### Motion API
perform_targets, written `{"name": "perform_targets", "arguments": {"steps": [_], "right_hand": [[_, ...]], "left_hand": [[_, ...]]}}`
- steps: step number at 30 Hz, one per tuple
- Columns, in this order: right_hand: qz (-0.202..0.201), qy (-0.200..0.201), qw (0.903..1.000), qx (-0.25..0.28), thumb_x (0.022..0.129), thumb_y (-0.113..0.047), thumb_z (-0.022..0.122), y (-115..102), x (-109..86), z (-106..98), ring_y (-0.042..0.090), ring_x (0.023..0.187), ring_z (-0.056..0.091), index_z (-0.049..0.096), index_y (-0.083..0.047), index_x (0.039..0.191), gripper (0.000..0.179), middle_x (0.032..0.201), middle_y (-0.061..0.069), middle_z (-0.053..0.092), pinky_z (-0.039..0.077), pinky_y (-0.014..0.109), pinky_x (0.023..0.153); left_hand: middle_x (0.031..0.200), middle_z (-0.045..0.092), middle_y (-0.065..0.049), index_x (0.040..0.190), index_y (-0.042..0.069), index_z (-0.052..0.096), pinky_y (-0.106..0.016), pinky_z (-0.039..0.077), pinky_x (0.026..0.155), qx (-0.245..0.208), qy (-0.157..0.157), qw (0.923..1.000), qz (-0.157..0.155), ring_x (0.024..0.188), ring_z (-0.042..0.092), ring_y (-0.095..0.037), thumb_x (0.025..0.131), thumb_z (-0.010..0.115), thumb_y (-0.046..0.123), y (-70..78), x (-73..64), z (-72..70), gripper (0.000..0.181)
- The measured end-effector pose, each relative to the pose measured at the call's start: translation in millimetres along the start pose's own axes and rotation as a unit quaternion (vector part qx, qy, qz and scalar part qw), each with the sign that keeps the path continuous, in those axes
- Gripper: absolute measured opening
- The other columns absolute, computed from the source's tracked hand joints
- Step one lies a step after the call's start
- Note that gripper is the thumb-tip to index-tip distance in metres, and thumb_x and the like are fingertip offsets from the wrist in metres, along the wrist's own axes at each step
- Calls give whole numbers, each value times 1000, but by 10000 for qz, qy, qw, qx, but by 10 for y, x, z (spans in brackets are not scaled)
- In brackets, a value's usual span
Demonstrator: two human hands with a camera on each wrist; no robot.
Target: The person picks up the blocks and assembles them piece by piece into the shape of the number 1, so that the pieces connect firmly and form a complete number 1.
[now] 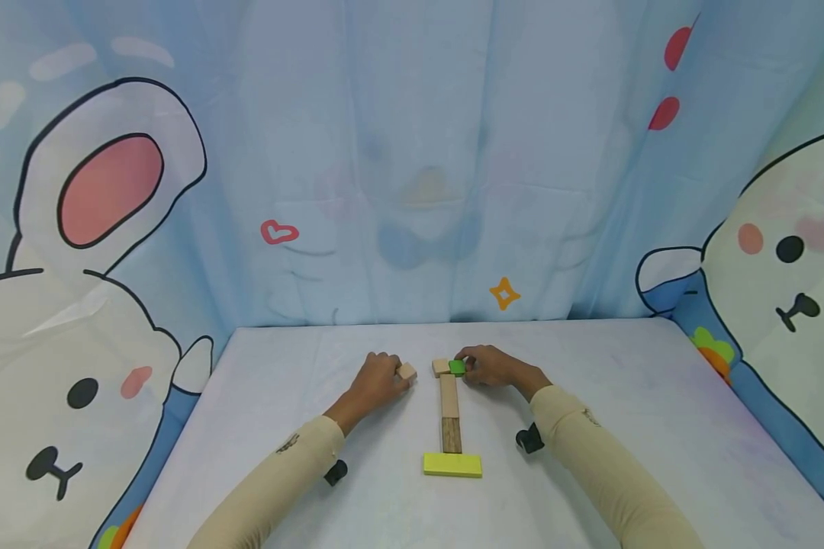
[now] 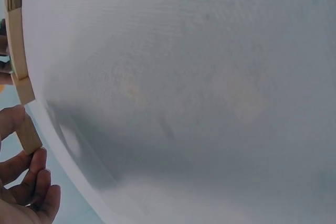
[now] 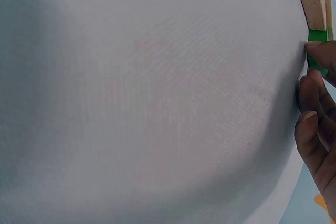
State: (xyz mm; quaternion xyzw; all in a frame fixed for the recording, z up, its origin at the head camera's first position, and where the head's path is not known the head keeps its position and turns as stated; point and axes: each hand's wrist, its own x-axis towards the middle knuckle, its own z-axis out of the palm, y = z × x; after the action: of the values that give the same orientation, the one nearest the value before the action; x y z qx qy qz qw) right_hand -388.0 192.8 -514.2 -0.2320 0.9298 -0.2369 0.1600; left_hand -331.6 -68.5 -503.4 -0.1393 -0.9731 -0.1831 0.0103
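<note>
My left hand (image 1: 379,380) pinches a small plain wooden block (image 1: 407,371) between thumb and fingers, left of a row of blocks; the left wrist view shows the same wooden block (image 2: 29,134) at the fingertips. On the other side, my right hand (image 1: 489,366) holds a green block (image 1: 457,367) with its fingertips, beside a light wooden block (image 1: 441,367). Below these two, a plain wooden block (image 1: 449,396) and a darker-grained wooden block (image 1: 451,435) lie end to end. A yellow block (image 1: 452,465) lies crosswise at the near end.
Everything lies on a table with a white cloth (image 1: 563,496). A light blue curtain (image 1: 412,152) with cartoon animals hangs behind the table and along both sides. Dark devices (image 1: 530,438) sit under both wrists.
</note>
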Motion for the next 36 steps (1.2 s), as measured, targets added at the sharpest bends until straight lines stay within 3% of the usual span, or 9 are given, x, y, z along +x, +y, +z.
{"name": "perform_targets", "arguments": {"steps": [36], "right_hand": [[-13, 45, 10000, -12, 92, -11, 68, 24, 19, 26, 18, 94, 57, 62, -4, 129, 38, 102, 5, 65, 49, 41, 88]], "left_hand": [[87, 67, -6, 108, 0, 73, -28, 43, 68, -9, -49, 10000, 64, 78, 48, -15, 92, 73, 31, 128, 69, -2, 35]]}}
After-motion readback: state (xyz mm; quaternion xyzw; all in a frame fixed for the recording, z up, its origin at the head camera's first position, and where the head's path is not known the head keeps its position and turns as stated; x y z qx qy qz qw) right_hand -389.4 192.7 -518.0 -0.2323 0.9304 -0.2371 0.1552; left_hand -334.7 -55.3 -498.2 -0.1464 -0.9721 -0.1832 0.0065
